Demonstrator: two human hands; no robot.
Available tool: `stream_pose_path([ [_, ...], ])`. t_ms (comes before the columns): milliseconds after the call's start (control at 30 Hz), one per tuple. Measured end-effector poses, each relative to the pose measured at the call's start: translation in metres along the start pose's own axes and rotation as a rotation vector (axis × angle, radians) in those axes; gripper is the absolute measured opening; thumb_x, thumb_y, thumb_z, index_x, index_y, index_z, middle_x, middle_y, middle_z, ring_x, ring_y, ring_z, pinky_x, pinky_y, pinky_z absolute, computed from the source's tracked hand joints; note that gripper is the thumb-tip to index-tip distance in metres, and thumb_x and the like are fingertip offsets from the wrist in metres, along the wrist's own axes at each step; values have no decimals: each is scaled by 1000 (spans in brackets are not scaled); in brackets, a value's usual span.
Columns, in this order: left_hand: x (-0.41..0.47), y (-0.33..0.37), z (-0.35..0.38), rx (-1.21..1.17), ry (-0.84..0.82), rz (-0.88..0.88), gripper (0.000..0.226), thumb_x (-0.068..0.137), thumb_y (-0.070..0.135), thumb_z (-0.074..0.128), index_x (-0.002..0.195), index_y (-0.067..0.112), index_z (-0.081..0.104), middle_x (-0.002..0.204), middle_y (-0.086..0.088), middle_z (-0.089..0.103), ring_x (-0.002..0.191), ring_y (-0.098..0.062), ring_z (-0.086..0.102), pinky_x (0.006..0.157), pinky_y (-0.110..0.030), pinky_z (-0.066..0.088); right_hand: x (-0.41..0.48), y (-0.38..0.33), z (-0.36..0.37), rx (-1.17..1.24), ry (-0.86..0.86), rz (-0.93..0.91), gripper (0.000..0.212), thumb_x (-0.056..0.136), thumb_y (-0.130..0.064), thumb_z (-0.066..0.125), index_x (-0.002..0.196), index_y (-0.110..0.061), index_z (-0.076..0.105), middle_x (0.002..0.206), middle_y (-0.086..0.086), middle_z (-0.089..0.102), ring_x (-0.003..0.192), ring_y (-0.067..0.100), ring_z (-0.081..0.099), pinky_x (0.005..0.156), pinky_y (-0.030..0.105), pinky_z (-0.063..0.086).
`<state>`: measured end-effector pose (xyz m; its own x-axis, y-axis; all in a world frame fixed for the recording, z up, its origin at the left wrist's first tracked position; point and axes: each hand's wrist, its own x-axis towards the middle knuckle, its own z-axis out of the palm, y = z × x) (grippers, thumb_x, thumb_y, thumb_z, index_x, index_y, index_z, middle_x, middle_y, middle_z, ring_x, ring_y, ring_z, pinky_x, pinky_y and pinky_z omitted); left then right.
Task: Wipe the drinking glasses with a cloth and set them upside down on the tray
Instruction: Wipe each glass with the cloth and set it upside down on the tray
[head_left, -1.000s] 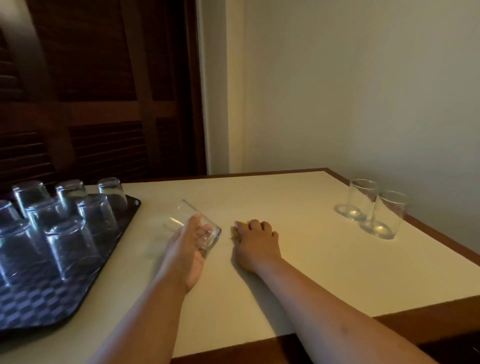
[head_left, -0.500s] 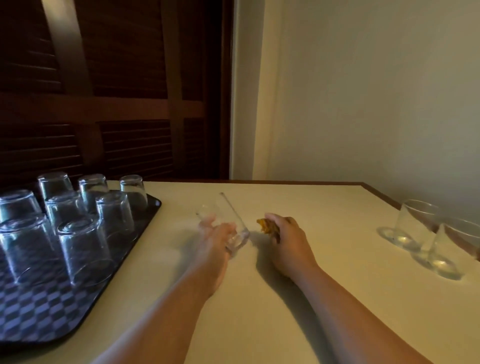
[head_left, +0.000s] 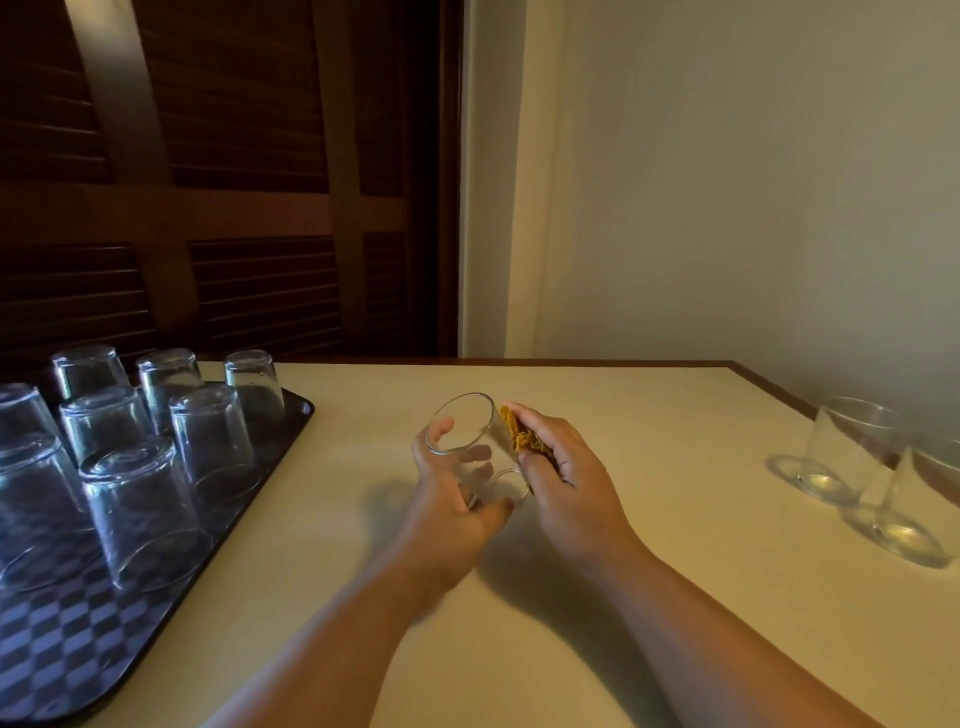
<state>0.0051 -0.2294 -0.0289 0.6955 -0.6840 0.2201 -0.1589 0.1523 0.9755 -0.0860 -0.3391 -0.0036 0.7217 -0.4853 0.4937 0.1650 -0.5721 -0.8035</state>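
Cream tabletop (head_left: 649, 467) takes up most of the view, with a black checkered tray (head_left: 67, 649) at the left edge already packed with upside-down glasses (head_left: 140, 509). I count eight, though the frame cuts the tray off on the left, so there might be more. Two upright glasses (head_left: 852, 447) wait well apart from the tray, far right and close to the tabletop's edge, standing just beside each other. In the middle, the left hand (head_left: 447, 514) has its fingers (head_left: 439, 436) curled round the lower part of a clear glass (head_left: 472, 441), which is tilted with its mouth pointing up and away, just off the surface as far as I can tell. The right hand (head_left: 571, 488) has its fingers (head_left: 545, 423) pinched on a small bunched mustard cloth (head_left: 519, 434), pressed against the right side of that glass. So I'd say this one is only getting started on its wipe, with two more to go after it. What I'd worry about: smooth glass held one-handed near the base, so a firm push from the cloth side could twist it out of the grip and drop it on the tabletop. The cloth is also a tiny wad, so bare fingers may smudge what was just wiped. And the tray looks crowded, with free room only toward its near right, so setting this one down carelessly could clink it into a neighbour or tip it.
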Motion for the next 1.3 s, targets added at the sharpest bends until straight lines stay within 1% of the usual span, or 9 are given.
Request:
stream_pose_path([
  [167,0,0,3,232,59,115,77,91,6,72,152,22,27,117,24,50,103,24,53,83,-5,47,-4,-8,0,53,9,-107,47,103,-4,50,142,-28,56,128,-11,59,122,-2,53,96,7,41],
  [333,-2,3,4,85,31,62,76,85,0,76,128,44,31,127,4,58,114,-8,65,85,-24,58,5,4,-6,95,92,21,40,101,-6,50,127,-30,68,122,-13,67,118,2,59,102,30,51],
  [500,-3,5,8,-63,11,-25,77,89,-11,67,138,32,27,134,-13,53,120,-33,61,77,-21,58,-2,-7,-2,71,5,-77,41,105,-20,50,145,-29,53,127,-13,60,119,-7,52,91,3,40],
  [633,-6,4,5,36,-26,-15,71,92,-6,65,125,45,29,140,3,52,126,-16,58,102,-36,54,5,5,-3,31,16,-13,37,103,-30,54,139,-36,58,127,-20,63,120,-11,54,101,12,45],
  [767,-5,4,7,85,10,23,74,92,-9,64,129,43,26,134,7,51,124,-10,57,99,-26,54,4,7,-7,74,58,15,34,102,-25,58,135,-33,63,125,-24,65,119,-12,56,105,15,46],
  [900,-4,9,6,84,51,61,75,89,-5,70,137,31,25,130,-6,56,115,-17,62,79,-13,54,-2,-3,0,45,92,-140,39,101,-22,59,139,-29,58,126,-18,66,121,-3,58,101,13,46],
  [1067,-1,9,2,135,185,130,80,76,11,87,134,35,37,120,4,64,106,-11,69,86,-27,57,7,7,-7,58,70,-24,35,101,-27,57,136,-35,59,123,-21,67,119,-3,59,106,31,50],
  [1200,-2,8,7,120,124,75,60,88,6,75,130,30,40,119,-1,56,104,-12,62,79,-19,57,-1,-2,0,55,92,-123,38,101,-23,59,138,-29,58,124,-17,67,119,-1,59,103,18,48],
  [1300,-4,8,8,189,121,124,57,90,2,71,131,22,36,120,4,54,101,2,63,94,-27,56,-1,-3,0,88,101,-150,38,101,-20,60,139,-23,61,128,-14,67,123,2,59,106,22,47],
])
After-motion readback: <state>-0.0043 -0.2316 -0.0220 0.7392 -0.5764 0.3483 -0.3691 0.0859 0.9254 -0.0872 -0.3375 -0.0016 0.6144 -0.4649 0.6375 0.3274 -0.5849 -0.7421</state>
